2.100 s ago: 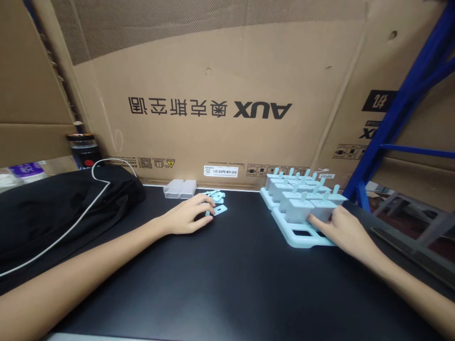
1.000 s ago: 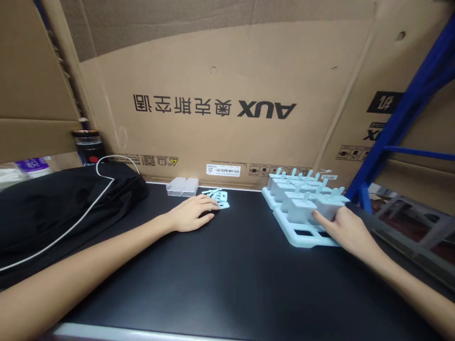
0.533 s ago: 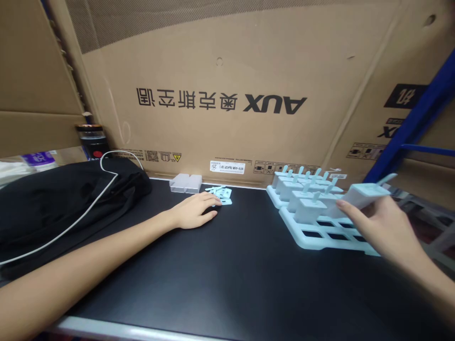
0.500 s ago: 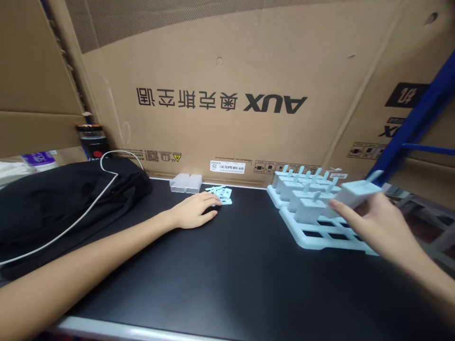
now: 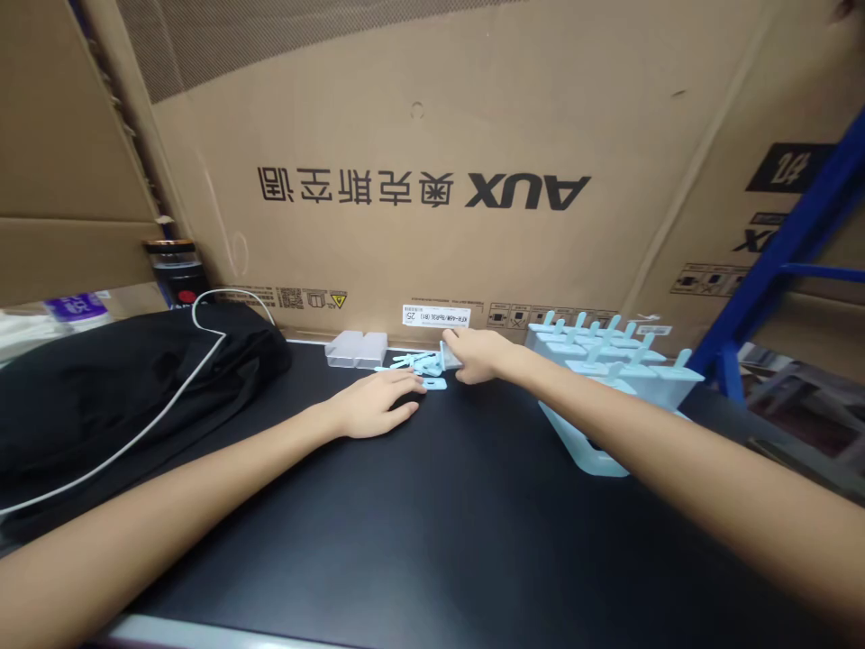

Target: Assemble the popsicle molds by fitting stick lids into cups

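Note:
My left hand (image 5: 377,403) rests palm down on the black table, fingers apart, beside a small pile of light blue stick pieces (image 5: 420,362). One flat blue piece (image 5: 434,384) lies just past its fingertips. At the right edge of the pile, my right hand (image 5: 478,354) is closed on a pale, partly hidden mold cup (image 5: 449,356). Several filled-in popsicle molds (image 5: 676,384) with blue lids and upright sticks stand in a light blue rack (image 5: 595,458) on the right. My right forearm covers part of that rack.
Two clear plastic cups (image 5: 356,349) stand left of the pile. A black cloth bag (image 5: 135,388) with a white cable (image 5: 179,397) lies on the left, a dark jar (image 5: 177,273) behind it. A large cardboard sheet (image 5: 405,252) rises behind the table (image 5: 405,541); a blue metal frame (image 5: 790,243) is at right.
My right hand has moved left from the rack to the blue pieces. The lidded mold it held now stands in the rack, and it has taken hold of another piece. My left hand has barely moved.

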Motion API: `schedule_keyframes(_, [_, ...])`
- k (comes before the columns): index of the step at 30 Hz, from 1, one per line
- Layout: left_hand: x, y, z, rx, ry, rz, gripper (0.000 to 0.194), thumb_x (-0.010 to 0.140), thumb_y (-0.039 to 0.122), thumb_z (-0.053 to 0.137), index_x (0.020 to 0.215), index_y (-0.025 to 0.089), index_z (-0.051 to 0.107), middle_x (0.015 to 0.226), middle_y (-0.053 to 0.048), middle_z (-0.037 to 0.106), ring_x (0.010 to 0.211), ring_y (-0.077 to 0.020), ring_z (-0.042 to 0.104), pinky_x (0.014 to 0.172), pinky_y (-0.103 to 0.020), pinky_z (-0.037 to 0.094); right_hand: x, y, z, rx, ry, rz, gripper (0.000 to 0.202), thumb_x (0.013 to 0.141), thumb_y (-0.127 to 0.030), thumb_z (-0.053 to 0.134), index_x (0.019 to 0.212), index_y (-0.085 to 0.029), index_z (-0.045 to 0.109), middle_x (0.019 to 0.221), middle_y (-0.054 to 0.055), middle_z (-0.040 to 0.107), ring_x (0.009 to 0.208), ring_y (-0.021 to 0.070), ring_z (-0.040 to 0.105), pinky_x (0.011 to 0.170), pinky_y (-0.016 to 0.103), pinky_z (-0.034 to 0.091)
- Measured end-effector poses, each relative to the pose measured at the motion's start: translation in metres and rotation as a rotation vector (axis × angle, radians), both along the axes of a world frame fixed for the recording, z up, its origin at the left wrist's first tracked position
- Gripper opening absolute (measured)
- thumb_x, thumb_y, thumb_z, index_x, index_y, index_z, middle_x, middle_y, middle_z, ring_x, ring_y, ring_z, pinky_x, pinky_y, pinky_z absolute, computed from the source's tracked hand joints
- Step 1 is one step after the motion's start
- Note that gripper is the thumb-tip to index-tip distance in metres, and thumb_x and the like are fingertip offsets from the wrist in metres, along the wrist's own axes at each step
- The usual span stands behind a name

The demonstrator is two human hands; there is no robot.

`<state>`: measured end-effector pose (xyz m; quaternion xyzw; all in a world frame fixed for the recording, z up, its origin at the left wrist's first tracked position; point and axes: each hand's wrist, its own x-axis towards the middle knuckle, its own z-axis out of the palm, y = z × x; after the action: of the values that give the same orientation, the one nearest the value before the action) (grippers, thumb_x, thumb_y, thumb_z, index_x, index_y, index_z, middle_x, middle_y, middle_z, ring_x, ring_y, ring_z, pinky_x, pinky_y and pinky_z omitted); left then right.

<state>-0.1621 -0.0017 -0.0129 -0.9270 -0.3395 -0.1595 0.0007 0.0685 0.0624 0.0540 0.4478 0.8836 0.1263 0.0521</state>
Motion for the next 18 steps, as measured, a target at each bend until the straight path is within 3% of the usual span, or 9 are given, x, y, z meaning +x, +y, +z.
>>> schedule_keyframes(3, [0.0, 0.0, -0.001, -0.006, 0.007, 0.005, 0.036, 0.102, 0.036, 0.043, 0.131, 0.02, 0.056, 0.142, -0.009, 0.057, 0.138, -0.024, 0.048, 0.119, -0.042, 0.036, -0.011, 0.009, 0.0, 0.014, -0.044, 0.008, 0.056, 0.073, -0.035, 0.063, 0.123, -0.011, 0.053, 0.123, 0.021, 0.062, 0.107, 0.0335, 0.063, 0.078, 0.038, 0.047])
schedule_keyframes(10, [-0.002, 0.003, -0.004, -0.014, -0.018, -0.011, 0.035, 0.102, 0.036, 0.044, 0.129, 0.02, 0.057, 0.141, -0.009, 0.058, 0.138, -0.0245, 0.048, 0.119, -0.043, 0.036, -0.015, 0.003, 0.007, 0.048, -0.099, -0.002, 0.061, 0.079, -0.05, 0.056, 0.124, -0.008, 0.055, 0.106, 0.021, 0.07, 0.096, 0.0346, 0.067, 0.076, 0.041, 0.047])
schedule_keyframes(18, [-0.002, 0.004, -0.003, -0.039, -0.053, -0.025, 0.034, 0.101, 0.035, 0.045, 0.129, 0.02, 0.057, 0.141, -0.01, 0.058, 0.136, -0.0249, 0.05, 0.118, -0.044, 0.038, -0.01, 0.012, 0.002, 0.011, -0.084, -0.023, 0.064, 0.076, -0.052, 0.056, 0.123, -0.008, 0.059, 0.104, 0.022, 0.07, 0.097, 0.0355, 0.067, 0.075, 0.041, 0.047])
